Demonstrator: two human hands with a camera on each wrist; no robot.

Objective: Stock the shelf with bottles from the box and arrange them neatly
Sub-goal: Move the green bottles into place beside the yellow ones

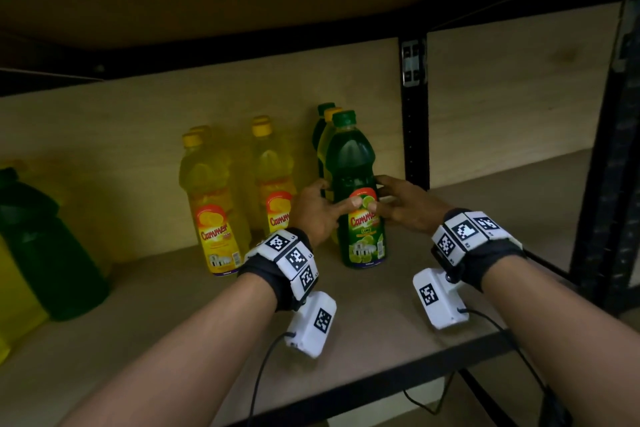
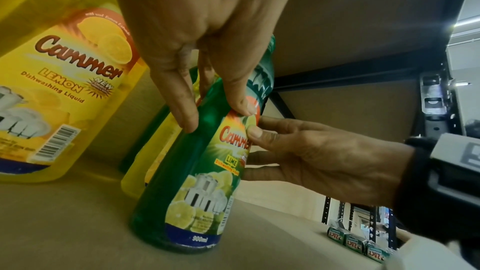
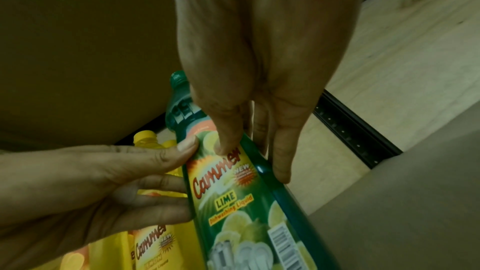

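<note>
A green lime dishwashing bottle [image 1: 349, 156] stands upright on the shelf board [image 1: 173, 322], at the front of the right-hand row. My left hand [image 1: 323, 204] holds its left side at label height, thumb on the label front. My right hand [image 1: 394, 203] holds the right side the same way, and the two thumbs nearly meet. In the left wrist view my left hand [image 2: 207, 59] pinches the bottle [image 2: 197, 171], with my right hand [image 2: 324, 161] opposite. The right wrist view shows my right hand [image 3: 259, 89] on the bottle [image 3: 233, 202] and my left hand [image 3: 91, 182].
Behind the held bottle stand a yellow bottle [image 1: 323, 146] and another green one [image 1: 325, 107]. Yellow lemon bottles [image 1: 211, 204] [image 1: 273, 180] form rows to the left. Large green [image 1: 45, 246] and yellow containers sit far left. A black upright post [image 1: 414, 114] rises just right.
</note>
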